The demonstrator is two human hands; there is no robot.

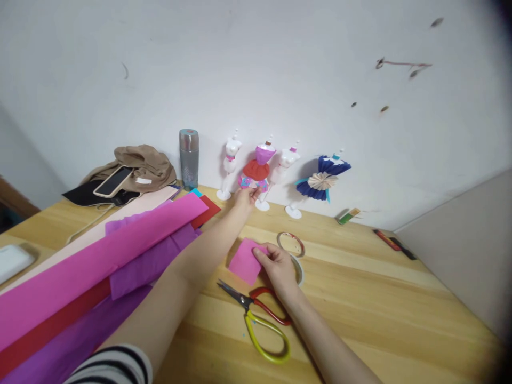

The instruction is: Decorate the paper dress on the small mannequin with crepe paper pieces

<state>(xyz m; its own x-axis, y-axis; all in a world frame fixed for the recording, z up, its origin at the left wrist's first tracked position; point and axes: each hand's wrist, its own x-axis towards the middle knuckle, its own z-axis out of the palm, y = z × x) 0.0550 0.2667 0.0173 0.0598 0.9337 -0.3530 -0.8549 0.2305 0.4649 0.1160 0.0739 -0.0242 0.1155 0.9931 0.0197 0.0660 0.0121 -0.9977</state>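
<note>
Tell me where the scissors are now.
In the head view, the scissors lie on the table at lower centre, just below the pink paper in the right hand, blades toward the left forearm.

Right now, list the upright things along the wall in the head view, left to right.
Grey flask, white mannequin, red-skirted mannequin, second white mannequin, blue-dressed mannequin.
</note>
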